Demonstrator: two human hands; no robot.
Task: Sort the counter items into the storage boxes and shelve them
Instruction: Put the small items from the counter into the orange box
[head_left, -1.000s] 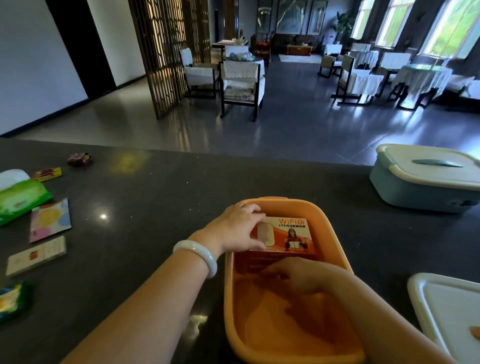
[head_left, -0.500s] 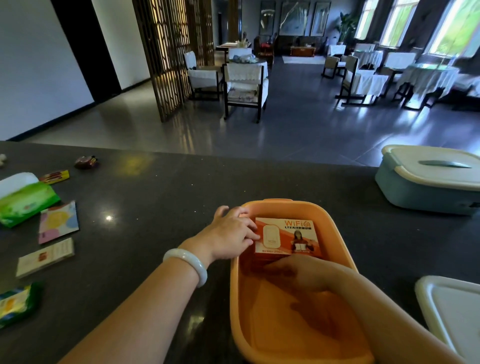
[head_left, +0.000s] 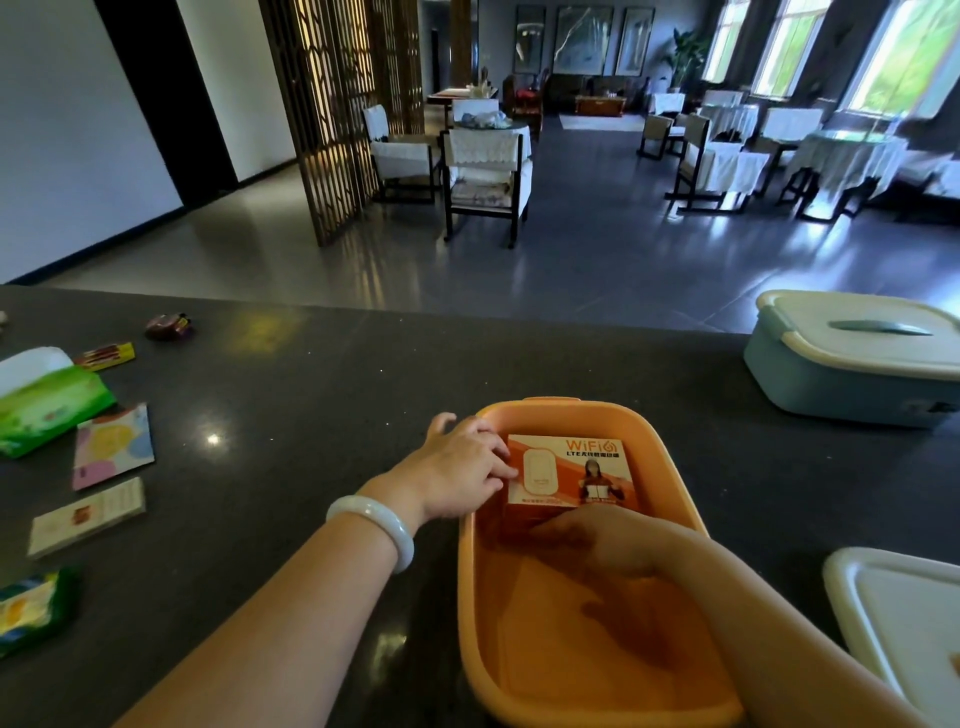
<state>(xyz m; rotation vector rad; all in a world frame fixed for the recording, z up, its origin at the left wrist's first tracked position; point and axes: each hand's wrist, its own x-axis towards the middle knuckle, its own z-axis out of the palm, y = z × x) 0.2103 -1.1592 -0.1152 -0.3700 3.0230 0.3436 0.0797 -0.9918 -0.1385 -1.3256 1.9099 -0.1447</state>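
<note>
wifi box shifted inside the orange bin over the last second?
No clear shift. The WiFi box sits at the far end of the orange bin as before, between both hands; the small apparent drift matches the camera's.
</note>
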